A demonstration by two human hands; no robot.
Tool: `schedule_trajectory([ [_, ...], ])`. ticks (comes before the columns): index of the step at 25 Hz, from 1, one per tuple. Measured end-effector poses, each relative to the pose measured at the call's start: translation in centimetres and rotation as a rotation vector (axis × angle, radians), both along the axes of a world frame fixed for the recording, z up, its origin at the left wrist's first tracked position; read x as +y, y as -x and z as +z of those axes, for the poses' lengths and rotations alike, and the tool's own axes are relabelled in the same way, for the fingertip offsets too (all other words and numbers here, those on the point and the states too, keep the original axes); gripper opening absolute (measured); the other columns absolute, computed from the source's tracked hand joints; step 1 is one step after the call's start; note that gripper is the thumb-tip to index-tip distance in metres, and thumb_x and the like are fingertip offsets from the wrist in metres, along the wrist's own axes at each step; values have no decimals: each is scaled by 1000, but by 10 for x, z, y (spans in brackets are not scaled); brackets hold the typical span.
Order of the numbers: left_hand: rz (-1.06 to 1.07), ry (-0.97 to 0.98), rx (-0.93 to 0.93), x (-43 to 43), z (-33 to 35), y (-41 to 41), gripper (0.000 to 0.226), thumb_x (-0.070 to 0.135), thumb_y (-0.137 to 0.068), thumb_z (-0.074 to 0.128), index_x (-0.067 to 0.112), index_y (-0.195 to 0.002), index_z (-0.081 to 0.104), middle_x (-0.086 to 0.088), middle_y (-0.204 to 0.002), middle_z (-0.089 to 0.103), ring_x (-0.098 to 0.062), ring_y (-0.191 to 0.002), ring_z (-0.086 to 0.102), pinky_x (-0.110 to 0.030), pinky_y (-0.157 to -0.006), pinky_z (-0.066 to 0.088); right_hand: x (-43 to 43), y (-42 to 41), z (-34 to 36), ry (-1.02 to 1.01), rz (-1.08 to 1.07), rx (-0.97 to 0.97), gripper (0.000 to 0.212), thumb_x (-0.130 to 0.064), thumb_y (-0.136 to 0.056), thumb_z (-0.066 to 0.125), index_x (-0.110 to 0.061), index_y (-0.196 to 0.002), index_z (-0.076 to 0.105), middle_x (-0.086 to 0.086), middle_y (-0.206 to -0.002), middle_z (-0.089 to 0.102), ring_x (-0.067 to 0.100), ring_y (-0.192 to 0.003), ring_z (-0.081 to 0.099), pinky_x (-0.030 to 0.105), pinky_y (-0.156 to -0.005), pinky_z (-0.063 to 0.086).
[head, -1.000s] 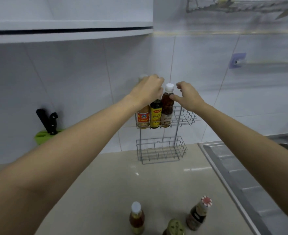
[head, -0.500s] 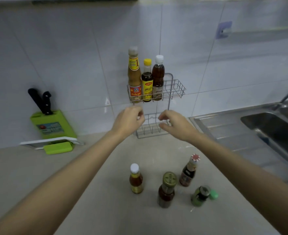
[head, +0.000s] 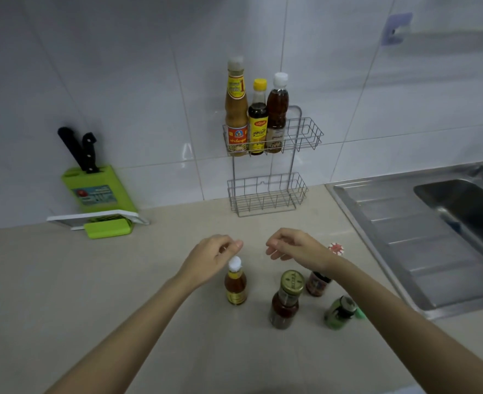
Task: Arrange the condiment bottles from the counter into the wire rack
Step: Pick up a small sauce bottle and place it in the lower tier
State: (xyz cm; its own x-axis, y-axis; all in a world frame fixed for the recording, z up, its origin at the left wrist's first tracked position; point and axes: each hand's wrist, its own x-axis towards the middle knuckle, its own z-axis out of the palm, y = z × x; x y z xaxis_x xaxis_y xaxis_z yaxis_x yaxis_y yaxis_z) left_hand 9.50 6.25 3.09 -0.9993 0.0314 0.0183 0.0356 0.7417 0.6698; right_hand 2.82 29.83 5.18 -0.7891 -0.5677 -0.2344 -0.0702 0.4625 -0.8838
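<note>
A two-tier wire rack [head: 305,137] stands against the tiled wall. Its top shelf holds three bottles: a tall orange sauce bottle [head: 236,109], a yellow-capped dark bottle [head: 258,120] and a white-capped brown bottle [head: 277,109]. The bottom shelf [head: 267,194] holds nothing. On the counter stand a small white-capped bottle [head: 235,282], a gold-lidded jar [head: 285,302], a red-and-white-capped bottle [head: 318,282] and a green bottle [head: 339,312]. My left hand [head: 211,255] hovers just above the white-capped bottle, fingers loosely curled, empty. My right hand [head: 294,245] hangs over the red-and-white-capped bottle, also empty.
A green knife block [head: 92,183] with black-handled knives leans on the wall at left, behind a white and green holder [head: 106,223]. A steel sink [head: 447,223] with drainboard fills the right side. The beige counter [head: 120,294] spreads to the left.
Both hands have come down from the rack's top shelf, past the bottom shelf, to just above the counter bottles. The view has tilted downward.
</note>
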Motion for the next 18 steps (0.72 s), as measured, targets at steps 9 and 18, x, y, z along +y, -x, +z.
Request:
schedule_trajectory([
  [9, -41, -4, 3, 1, -20, -12, 51, 69, -81, 46, 23, -83, 68, 6, -80, 69, -9, -78, 63, -40, -74, 53, 33, -67, -34, 122, 4, -22, 52, -28, -73, 81, -17, -117, 56, -1, -119, 66, 13, -113, 63, 29, -97, 51],
  [18, -220, 213, 309, 70, 22, -28, 43, 53, -93, 43, 17, -107, 61, 5, -97, 57, -12, -90, 54, -29, -77, 47, 27, -81, -87, -13, -133, 69, 42, -46, -70, 74, -22, -102, 61, 5, -98, 70, 22, -95, 65, 50, -86, 52],
])
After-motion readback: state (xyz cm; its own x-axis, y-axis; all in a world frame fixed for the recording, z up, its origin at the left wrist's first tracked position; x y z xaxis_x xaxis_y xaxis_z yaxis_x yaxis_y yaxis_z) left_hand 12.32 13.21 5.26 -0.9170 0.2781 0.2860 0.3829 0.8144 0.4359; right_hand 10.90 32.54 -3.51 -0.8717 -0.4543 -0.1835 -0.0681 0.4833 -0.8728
